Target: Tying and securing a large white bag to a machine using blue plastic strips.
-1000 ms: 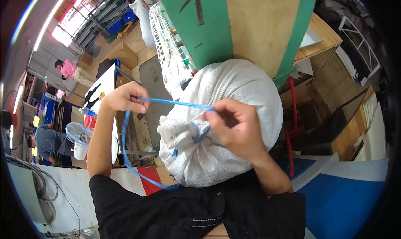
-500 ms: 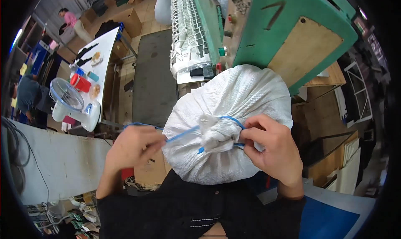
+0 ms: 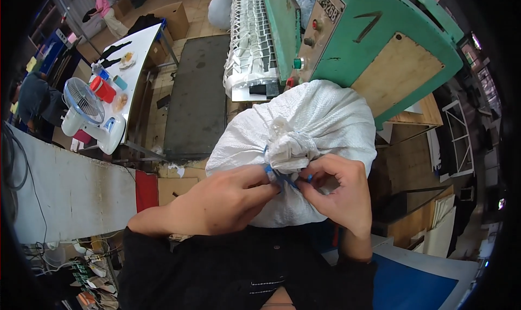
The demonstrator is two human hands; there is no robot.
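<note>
A full white woven sack stands before me, its mouth gathered into a twisted knob. Blue cord runs around the base of that knob. My left hand is closed with its fingertips at the cord, on the knob's near left side. On the near right, my right hand pinches a blue end of the cord between thumb and fingers. Both hands lie close together against the sack, and the cord's crossing between them is partly hidden by my fingers.
Behind the sack stands a green machine with buttons. A white table at left bears a fan and a red container. A pale metal panel lies nearer. Two people, one in pink, are at far left.
My left hand has moved right and nearer to me, from the sack's left edge to the knob. The stretched cord is now drawn in around the knob's base. My right hand has shifted slightly left.
</note>
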